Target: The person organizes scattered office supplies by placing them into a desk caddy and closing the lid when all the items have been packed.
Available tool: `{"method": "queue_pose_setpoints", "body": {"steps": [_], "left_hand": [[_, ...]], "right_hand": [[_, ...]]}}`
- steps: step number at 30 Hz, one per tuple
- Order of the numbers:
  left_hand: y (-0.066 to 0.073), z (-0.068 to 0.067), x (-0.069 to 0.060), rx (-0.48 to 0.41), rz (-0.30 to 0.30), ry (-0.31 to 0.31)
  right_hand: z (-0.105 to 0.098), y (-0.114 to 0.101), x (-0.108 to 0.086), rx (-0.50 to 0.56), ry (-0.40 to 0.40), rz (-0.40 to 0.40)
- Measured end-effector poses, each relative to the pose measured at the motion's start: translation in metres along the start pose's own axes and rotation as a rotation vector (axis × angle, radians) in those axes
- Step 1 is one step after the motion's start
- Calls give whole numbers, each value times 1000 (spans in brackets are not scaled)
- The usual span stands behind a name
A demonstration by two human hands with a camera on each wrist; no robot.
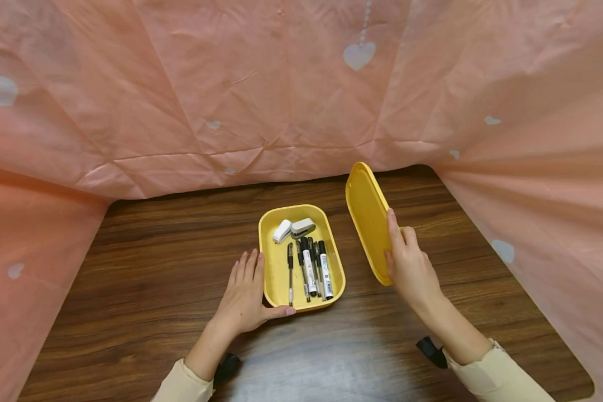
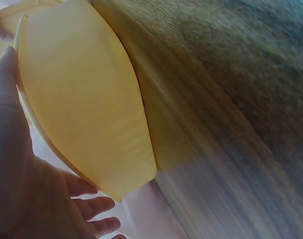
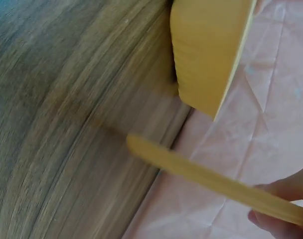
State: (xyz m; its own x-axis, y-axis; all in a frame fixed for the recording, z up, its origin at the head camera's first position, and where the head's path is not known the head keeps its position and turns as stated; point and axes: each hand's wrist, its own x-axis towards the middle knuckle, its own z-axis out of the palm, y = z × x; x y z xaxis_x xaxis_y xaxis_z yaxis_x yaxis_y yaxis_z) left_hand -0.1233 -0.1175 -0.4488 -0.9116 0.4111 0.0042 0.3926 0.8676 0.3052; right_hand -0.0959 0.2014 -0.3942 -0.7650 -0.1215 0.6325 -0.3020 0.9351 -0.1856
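A yellow plastic box [image 1: 338, 262] stands uncovered on the table. My left hand [image 1: 245, 304] lies against its left side, fingers fairly straight and thumb on the near rim; the left wrist view shows the box's outer wall [image 2: 86, 94] beside this hand. Inside lie several black-capped clear pens [image 1: 290, 273], two white markers [image 1: 309, 272] with black caps, and two small white stapler-like items [image 1: 303, 226]. To the right of the box, my right hand [image 1: 413, 268] grips a yellow lid [image 1: 369, 223] by its edge, holding it tilted nearly upright, apart from the box. In the right wrist view the lid [image 3: 191, 174] appears edge-on.
The brown wood-grain table [image 1: 171, 268] extends around the box. A pink curtain [image 1: 281, 84] with white hearts hangs at the back and both sides. Dark straps [image 1: 430, 353] sit at the wrists by the cream sleeves.
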Motion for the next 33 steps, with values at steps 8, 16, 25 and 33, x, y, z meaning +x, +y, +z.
{"method": "queue_pose_setpoints", "body": {"steps": [8, 16, 25, 33], "left_hand": [[0, 0, -1, 11, 6, 18], [1, -1, -1, 15, 4, 25], [1, -1, 0, 8, -1, 3], [0, -1, 0, 12, 1, -3]], "right_hand": [[0, -4, -1, -119, 21, -127], [4, -9, -2, -171, 27, -176], [9, -12, -3, -197, 68, -210], [12, -22, -2, -177, 188, -228]]}}
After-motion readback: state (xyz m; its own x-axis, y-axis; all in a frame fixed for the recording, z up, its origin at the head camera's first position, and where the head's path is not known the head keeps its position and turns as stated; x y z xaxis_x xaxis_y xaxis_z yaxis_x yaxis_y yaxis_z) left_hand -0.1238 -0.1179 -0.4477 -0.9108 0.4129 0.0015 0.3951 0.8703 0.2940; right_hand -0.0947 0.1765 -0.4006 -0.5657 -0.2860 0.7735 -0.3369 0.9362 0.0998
